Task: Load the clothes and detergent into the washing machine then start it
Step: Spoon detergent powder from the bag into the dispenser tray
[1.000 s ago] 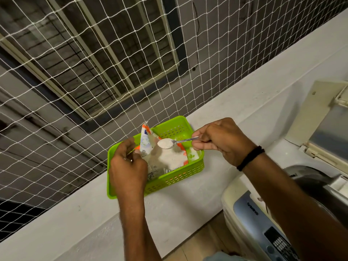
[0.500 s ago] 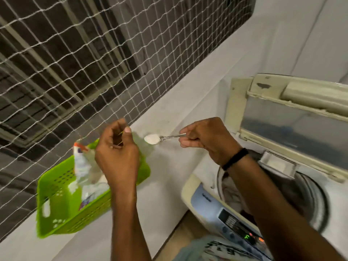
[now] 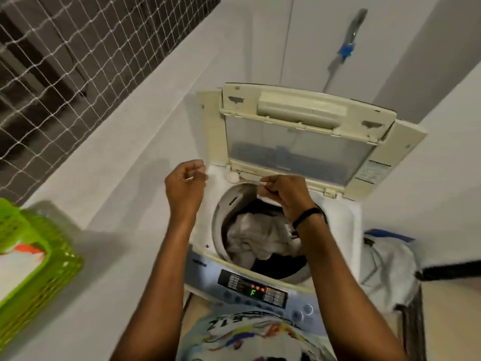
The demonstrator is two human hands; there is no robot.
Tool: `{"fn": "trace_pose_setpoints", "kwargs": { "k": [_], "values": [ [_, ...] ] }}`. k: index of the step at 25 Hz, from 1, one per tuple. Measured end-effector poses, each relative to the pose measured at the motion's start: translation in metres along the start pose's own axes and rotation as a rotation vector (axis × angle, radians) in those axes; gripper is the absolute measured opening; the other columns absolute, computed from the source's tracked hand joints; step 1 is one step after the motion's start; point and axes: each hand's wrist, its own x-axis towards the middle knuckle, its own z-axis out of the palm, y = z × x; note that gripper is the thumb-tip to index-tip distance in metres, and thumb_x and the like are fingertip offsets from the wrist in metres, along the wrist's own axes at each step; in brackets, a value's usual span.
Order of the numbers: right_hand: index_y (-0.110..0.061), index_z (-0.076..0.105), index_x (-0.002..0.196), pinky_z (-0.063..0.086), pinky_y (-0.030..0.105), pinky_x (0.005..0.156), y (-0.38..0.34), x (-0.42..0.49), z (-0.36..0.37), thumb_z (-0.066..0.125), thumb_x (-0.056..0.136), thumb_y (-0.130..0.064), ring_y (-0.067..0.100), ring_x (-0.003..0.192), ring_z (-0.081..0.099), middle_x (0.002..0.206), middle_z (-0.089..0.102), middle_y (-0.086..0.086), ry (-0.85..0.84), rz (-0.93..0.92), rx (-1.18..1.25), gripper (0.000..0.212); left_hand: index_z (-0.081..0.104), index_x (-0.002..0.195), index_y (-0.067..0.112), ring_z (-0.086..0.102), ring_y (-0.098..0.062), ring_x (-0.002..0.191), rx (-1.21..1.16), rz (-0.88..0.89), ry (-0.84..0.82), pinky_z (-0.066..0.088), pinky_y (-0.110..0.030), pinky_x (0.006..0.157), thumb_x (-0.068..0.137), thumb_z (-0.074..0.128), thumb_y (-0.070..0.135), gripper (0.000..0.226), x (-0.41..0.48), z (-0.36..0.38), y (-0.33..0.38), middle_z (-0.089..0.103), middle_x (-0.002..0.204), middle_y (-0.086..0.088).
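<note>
A black band was worn at the wrist of the right hand. The forearms were left bare. A pale shirt was printed with black lettering and yellow, blue, red strokes.

You can count one washing machine with one raised lid, one spoon, one green basket holding one detergent packet, one wristband, one tap, three red lights, one green display, and two grips, your left grip and right grip, while the clothes lie too bunched to count.
</note>
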Motion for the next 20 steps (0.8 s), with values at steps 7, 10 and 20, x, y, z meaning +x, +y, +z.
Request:
{"fn": "trace_pose_setpoints", "kwargs": {
  "k": [7,10,20],
  "values": [
    [-0.011,0.077,0.081,0.056,0.044,0.093,0.057,0.061,-0.073,0.068,0.077,-0.009,0.033,0.096,0.07,0.089,0.075,0.013,0.381,-0.037,-0.256,0.01,0.061,0.127,0.003,0.067,-0.03,0.107,-0.29,-0.727,-0.195,0.056,-0.038,0.092,0.097,0.057,0.011,0.032,0.01,0.098,-0.079,0.068,0.118,-0.015],
    [-0.009,0.077,0.105,0.049,0.031,0.093,0.073,0.071,-0.072,0.066,0.083,-0.012,0.032,0.104,0.067,0.107,0.074,0.014,0.496,-0.166,-0.581,0.024,0.047,0.143,0.01,0.057,-0.032,0.123,-0.354,-0.843,-0.285,0.047,-0.042,0.102,0.102,0.047,0.026,0.045,0.011,0.121,-0.106,0.057,0.137,-0.015],
    [0.0,0.07,0.114,0.051,0.038,0.092,0.108,0.079,-0.062,0.054,0.07,0.018,0.037,0.105,0.066,0.11,0.071,0.021,0.449,-0.446,-0.869,0.05,0.037,0.151,0.013,0.05,-0.03,0.13,-0.392,-0.904,-0.274,0.044,-0.043,0.097,0.103,0.038,0.031,0.051,0.018,0.148,-0.129,0.046,0.149,-0.016]
  ]
}}
